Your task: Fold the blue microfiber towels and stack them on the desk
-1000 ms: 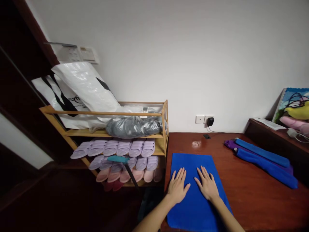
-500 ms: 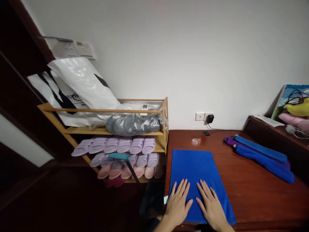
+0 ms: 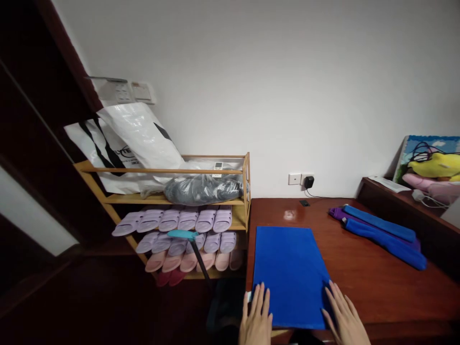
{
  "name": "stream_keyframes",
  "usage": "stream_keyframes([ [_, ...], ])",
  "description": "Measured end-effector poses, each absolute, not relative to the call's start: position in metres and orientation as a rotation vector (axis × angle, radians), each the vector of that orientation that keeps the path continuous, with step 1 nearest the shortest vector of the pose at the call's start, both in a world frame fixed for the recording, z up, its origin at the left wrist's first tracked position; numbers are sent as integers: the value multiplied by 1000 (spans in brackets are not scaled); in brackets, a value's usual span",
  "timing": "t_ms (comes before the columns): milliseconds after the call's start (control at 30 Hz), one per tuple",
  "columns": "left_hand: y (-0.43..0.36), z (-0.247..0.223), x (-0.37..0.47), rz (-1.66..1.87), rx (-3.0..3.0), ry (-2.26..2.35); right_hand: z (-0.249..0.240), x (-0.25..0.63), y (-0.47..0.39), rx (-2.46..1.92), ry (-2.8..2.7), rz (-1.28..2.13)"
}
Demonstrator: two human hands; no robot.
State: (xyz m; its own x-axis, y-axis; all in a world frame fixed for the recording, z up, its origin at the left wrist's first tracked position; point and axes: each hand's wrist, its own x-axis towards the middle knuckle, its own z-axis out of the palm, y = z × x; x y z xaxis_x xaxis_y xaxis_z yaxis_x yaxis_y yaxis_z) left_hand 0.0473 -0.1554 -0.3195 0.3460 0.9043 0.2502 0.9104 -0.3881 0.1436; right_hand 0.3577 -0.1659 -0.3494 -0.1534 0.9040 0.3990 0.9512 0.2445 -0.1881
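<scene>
A blue cloth [image 3: 289, 268] lies spread flat on the reddish-brown wooden table [image 3: 362, 282], its near end close to the table's front edge. My left hand [image 3: 256, 314] rests with fingers stretched out on the cloth's near left corner. At the cloth's right edge, my right hand [image 3: 343, 314] lies open with its fingers spread, partly over the cloth and partly over the wood. Neither hand grips anything. A small white tag [image 3: 249, 296] sticks out at the cloth's left edge, beside my left fingers.
Folded blue cloths [image 3: 386, 243] and a purple one [image 3: 336, 213] lie on the table's right side. A raised shelf [image 3: 373, 184] holds a yellow plush toy [image 3: 436, 165]. Left stands a wooden rack [image 3: 247, 191] with slippers [image 3: 206, 219] and a white bag [image 3: 140, 134]. A black plug [image 3: 308, 182] sits in the wall.
My hands have moved apart and nearer to me, from the cloth's middle to its left and right edges. The cloth's near right corner looks straighter. The view has shifted slightly.
</scene>
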Motion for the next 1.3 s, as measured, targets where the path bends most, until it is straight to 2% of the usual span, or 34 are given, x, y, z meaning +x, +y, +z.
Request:
stream_keyframes([
  [200, -154, -331, 59, -477, -2767, -1515, -357, 314, -164, -1735, -2049, -60],
  [433, -132, -302, 49, -489, -2749, -1599, -345, 309, -120, -1803, -2125, -33],
  [633, -76, -285, 48, -433, -2781, -1693, -340, 300, -62, -1798, -2139, -63],
  [1000, 20, -294, 46, -375, -2727, -1706, -334, 291, 30, -1858, -2141, 2],
  [1133, 27, -289, 44, -349, -2741, -1719, -330, 290, 35, -1851, -2135, -58],
  [1300, -7, -294, 35, -365, -2705, -1717, -339, 292, 0, -1885, -2125, -171],
])
